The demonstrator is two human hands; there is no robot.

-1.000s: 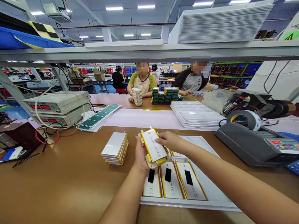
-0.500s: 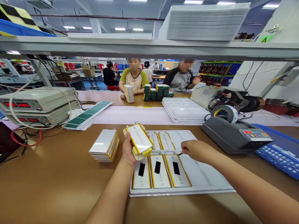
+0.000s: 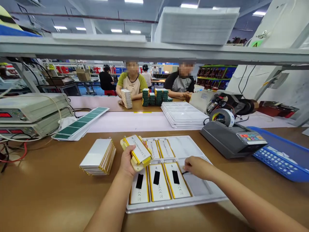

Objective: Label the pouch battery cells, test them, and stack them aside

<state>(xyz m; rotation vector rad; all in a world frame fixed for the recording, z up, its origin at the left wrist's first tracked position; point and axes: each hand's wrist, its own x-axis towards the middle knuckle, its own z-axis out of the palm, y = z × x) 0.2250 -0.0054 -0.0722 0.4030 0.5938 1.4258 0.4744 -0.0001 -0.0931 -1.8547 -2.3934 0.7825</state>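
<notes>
My left hand (image 3: pixel 127 162) grips a pale yellow holder (image 3: pixel 138 167) with a white, yellow-edged flat battery pack (image 3: pixel 138 149) lying on it, above the left part of a white plastic tray (image 3: pixel 205 197). My right hand (image 3: pixel 196 167) is closed, fingertips pinching a small black strip (image 3: pixel 185 172) over the tray, just right of a front-row battery pack (image 3: pixel 180 190). Several packs in the front row each bear a black tape patch (image 3: pixel 156 178). Back-row packs (image 3: pixel 166 149) show no black patch; some are partly hidden by the holder.
Left of the tray stands a stack of white packs (image 3: pixel 98 156). A tape dispenser (image 3: pixel 234 138) and a blue basket (image 3: pixel 281 161) are at the right. Behind are stacked trays (image 3: pixel 184 112), a green-and-white sheet (image 3: pixel 82 124) and two people. A shelf (image 3: pixel 154 51) crosses overhead.
The view has turned slightly to the right. My right hand with the black strip has come a little nearer to me over the tray. A person opposite has lowered a raised hand.
</notes>
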